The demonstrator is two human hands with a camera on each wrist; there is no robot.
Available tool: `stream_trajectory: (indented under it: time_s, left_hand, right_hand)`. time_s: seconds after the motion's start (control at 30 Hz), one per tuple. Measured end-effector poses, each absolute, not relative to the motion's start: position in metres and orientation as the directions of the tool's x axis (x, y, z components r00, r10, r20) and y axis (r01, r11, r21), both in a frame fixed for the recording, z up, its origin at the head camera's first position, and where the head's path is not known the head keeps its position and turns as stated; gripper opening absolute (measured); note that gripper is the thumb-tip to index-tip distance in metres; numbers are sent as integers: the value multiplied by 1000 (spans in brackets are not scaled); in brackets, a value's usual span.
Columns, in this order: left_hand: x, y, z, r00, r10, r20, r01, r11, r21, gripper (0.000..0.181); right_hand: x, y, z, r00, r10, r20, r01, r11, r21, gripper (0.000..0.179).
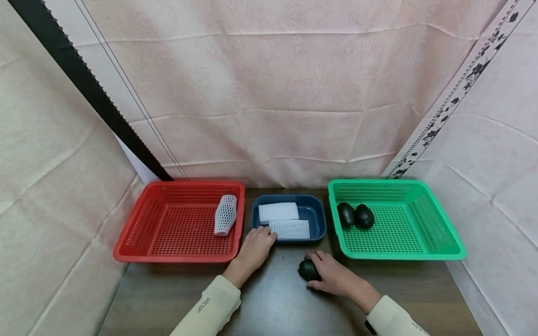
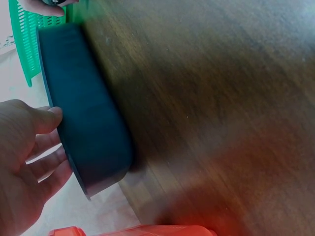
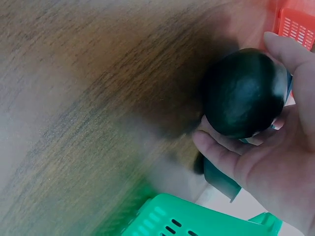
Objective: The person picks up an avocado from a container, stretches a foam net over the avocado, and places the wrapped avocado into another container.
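Observation:
My right hand [image 1: 334,275] holds a dark green avocado [image 1: 309,270] low over the table, thumb and fingers around its sides; the avocado [image 3: 243,93] shows large in the right wrist view. My left hand [image 1: 257,245] is at the front left corner of a blue tray [image 1: 317,224]. Its fingers reach over the rim beside the nearer of two white foam net sleeves [image 1: 290,229]. In the left wrist view, the thumb of that hand [image 2: 22,157] overlaps the tray's rim, with the other fingers loosely extended behind. The farther foam sleeve [image 1: 277,212] lies flat in the tray.
On the left stands a red basket [image 1: 178,258], where a sleeved, elongated item [image 1: 225,214] lies along the right side. Two more dark avocados [image 1: 364,217] sit at the left of the green basket [image 1: 403,255]. Cloth [image 1: 269,93] hangs behind the wooden table [image 1: 273,298].

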State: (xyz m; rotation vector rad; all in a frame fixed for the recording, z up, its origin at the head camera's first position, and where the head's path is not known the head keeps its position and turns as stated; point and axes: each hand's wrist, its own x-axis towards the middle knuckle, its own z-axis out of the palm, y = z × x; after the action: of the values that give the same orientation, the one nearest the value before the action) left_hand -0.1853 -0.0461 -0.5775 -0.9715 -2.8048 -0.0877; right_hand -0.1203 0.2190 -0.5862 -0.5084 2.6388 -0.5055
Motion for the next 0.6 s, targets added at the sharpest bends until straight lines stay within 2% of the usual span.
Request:
stream_trajectory:
  time_s: [0.37,0.6]
  left_hand:
    - [-186,-46,-578,-768,610,194,623,782,8,20]
    - [-186,-46,-576,-771,613,174,622,783,-2,19]
  right_hand:
    - [-121,219,-569,-873,-403,-276,-290,882,-371,74]
    - [-118,218,-540,-886,-401,-231,-308,884,-352,71]
